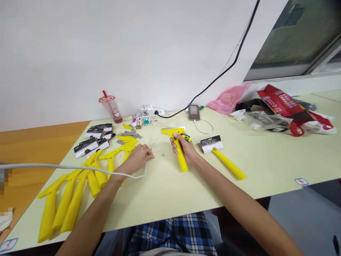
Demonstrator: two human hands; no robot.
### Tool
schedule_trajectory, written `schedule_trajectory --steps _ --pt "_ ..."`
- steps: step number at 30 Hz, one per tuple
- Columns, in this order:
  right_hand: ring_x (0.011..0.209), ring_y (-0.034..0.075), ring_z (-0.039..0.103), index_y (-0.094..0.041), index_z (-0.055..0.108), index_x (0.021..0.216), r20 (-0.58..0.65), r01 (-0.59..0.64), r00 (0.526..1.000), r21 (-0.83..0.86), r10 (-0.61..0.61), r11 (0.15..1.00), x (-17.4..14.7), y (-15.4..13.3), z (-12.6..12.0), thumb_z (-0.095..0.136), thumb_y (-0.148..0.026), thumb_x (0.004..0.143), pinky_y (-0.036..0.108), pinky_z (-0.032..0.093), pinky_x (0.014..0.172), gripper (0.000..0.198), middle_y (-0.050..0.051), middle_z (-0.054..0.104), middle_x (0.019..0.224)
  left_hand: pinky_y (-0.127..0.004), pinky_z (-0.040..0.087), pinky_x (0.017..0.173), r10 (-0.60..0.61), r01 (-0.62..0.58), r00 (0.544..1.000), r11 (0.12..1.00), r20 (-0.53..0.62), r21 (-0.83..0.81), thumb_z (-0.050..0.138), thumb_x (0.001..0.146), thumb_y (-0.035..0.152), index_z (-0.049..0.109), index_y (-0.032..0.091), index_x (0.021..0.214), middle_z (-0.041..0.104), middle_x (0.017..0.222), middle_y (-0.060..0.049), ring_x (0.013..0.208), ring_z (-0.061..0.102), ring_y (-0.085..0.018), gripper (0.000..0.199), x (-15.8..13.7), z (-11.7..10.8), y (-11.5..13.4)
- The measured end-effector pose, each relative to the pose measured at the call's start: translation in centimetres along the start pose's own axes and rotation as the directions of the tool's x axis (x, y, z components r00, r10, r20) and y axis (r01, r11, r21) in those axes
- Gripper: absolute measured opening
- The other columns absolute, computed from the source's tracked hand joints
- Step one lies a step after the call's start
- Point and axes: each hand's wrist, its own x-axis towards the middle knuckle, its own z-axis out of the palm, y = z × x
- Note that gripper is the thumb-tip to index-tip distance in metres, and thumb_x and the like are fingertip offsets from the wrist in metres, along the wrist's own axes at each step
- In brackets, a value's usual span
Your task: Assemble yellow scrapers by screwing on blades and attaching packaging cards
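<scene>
My right hand (185,146) is wrapped round a yellow scraper (181,161), its wide head pointing away from me with a metal blade along the top edge. A green and yellow handle (186,137), perhaps a screwdriver's, also pokes out of that hand. My left hand (138,158) hovers low over the table, fingers pinched together; whatever they hold is too small to make out. Just right of it a tiny metal piece (163,155) lies on the table. Beside my left forearm are several yellow scraper handles (70,199). Grey blades (130,134) lie among small yellow parts (129,139).
Black-and-white cards (86,146) are piled at the left. A scraper with a card on it (229,163) lies right. Behind stand a drink cup (112,109), a power strip (160,112) and a phone-like device (194,112). A grey cable (80,167) crosses my left forearm. Bags (282,103) lie far right.
</scene>
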Motion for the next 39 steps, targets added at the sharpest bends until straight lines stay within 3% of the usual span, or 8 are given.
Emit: schedule_trajectory --steps 3,6,10,18,23,27,33,39 --pt "0.060 0.010 0.053 -0.024 0.063 0.092 0.009 -0.005 1.000 -0.018 0.005 1.000 0.0 0.5 -0.1 0.096 -0.047 0.076 0.019 0.041 0.040 0.044 -0.002 0.069 0.080 -0.045 0.047 0.096 -0.001 -0.003 0.995 1.000 -0.104 -0.030 0.066 0.097 0.035 0.073 0.022 0.087 0.075 0.096 -0.009 0.097 0.063 -0.028 0.018 0.1 -0.2 0.9" --pt "0.060 0.010 0.054 -0.023 0.063 0.092 0.012 -0.035 0.999 -0.028 0.035 0.999 0.0 0.8 -0.2 0.096 -0.046 0.077 0.019 0.043 0.040 0.043 -0.001 0.069 0.079 -0.038 0.049 0.088 -0.042 -0.008 0.954 0.986 -0.296 -0.168 0.062 0.103 0.039 0.073 0.022 0.095 0.077 0.096 -0.006 0.090 0.065 -0.023 0.022 0.2 -1.3 2.9" --pt "0.058 0.010 0.053 -0.022 0.063 0.094 0.032 -0.096 0.995 -0.042 0.098 0.994 0.0 1.1 -0.1 0.096 -0.046 0.077 0.019 0.045 0.040 0.044 -0.001 0.069 0.079 -0.033 0.050 0.087 0.033 -0.142 0.906 0.963 -0.423 -0.229 0.066 0.102 0.043 0.075 0.023 0.095 0.079 0.097 -0.004 0.089 0.066 -0.021 0.024 1.3 -3.2 6.3" --pt "0.060 0.011 0.058 -0.022 0.063 0.102 0.029 -0.114 0.993 -0.026 0.115 0.993 0.0 1.3 0.0 0.093 -0.043 0.078 0.020 0.049 0.041 0.044 -0.001 0.070 0.080 -0.034 0.051 0.087 0.225 -0.271 0.955 0.926 -0.193 -0.264 0.071 0.094 0.035 0.080 0.021 0.094 0.082 0.098 -0.005 0.092 0.070 -0.023 0.016 6.8 -3.9 9.5" --pt "0.060 0.011 0.057 -0.021 0.064 0.102 0.011 -0.133 0.991 -0.004 0.133 0.991 0.3 1.2 -0.3 0.091 -0.040 0.079 0.019 0.048 0.040 0.041 0.000 0.071 0.080 -0.036 0.050 0.088 0.260 -0.285 0.957 0.922 -0.127 -0.262 0.072 0.094 0.033 0.081 0.022 0.088 0.081 0.094 -0.004 0.093 0.069 -0.023 0.015 8.6 -3.4 9.2" --pt "0.060 0.011 0.057 -0.020 0.064 0.101 0.022 -0.144 0.989 -0.012 0.145 0.989 0.5 1.4 -0.6 0.091 -0.041 0.079 0.020 0.048 0.040 0.041 0.001 0.071 0.081 -0.040 0.049 0.098 0.303 -0.320 0.947 0.917 -0.106 -0.239 0.073 0.096 0.045 0.083 0.024 0.090 0.078 0.105 -0.007 0.106 0.068 -0.026 0.024 9.5 -2.9 7.9" --pt "0.059 0.011 0.056 -0.022 0.062 0.103 0.051 -0.140 0.988 -0.065 0.143 0.988 0.3 1.6 -0.6 0.094 -0.042 0.078 0.021 0.050 0.041 0.046 0.000 0.071 0.081 -0.035 0.049 0.085 0.196 -0.179 0.980 0.921 0.015 -0.345 0.081 0.087 0.056 0.084 0.022 0.089 0.077 0.106 -0.008 0.101 0.066 -0.024 0.034 10.4 -2.5 6.0" --pt "0.060 0.011 0.058 -0.022 0.063 0.102 0.068 -0.148 0.985 -0.109 0.156 0.983 -0.2 1.4 -0.2 0.095 -0.041 0.077 0.020 0.051 0.042 0.045 0.001 0.072 0.083 -0.031 0.050 0.078 0.085 -0.017 0.993 0.796 0.084 -0.605 0.098 0.065 0.044 0.078 0.017 0.096 0.076 0.097 -0.007 0.088 0.067 -0.018 0.046 10.7 -2.2 5.1"
